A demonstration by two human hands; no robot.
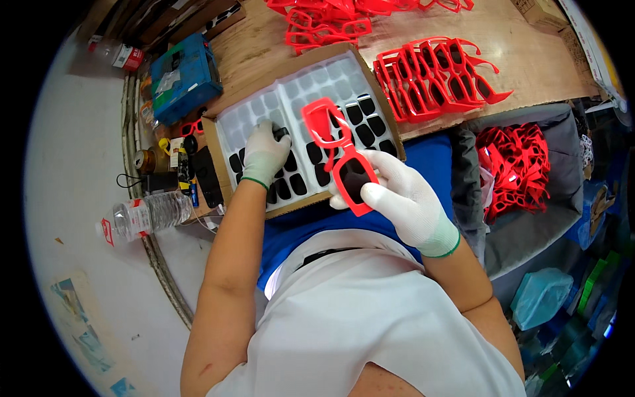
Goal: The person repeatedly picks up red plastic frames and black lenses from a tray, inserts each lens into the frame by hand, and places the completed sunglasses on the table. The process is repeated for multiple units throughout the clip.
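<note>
My gloved right hand (410,197) grips a pair of red glasses (345,147) in front of my chest. A dark lens (354,178) sits in the near rim; through the far rim shows the tray below. My gloved left hand (266,151) reaches into the left half of a cardboard box (301,206), its fingers pinching a dark lens (280,133). White moulded trays (254,111) line the box. Rows of dark lenses (297,184) fill pockets nearest me and on the right side. The right hand's lower fingers are partly hidden behind the glasses.
Red glasses with dark lenses (440,76) stand in rows on the wooden table (522,56); more red frames (327,30) lie farther back. On the right, a grey-lined bin (529,238) holds piled red frames. A blue case (185,78) and a plastic bottle (149,215) are on the left.
</note>
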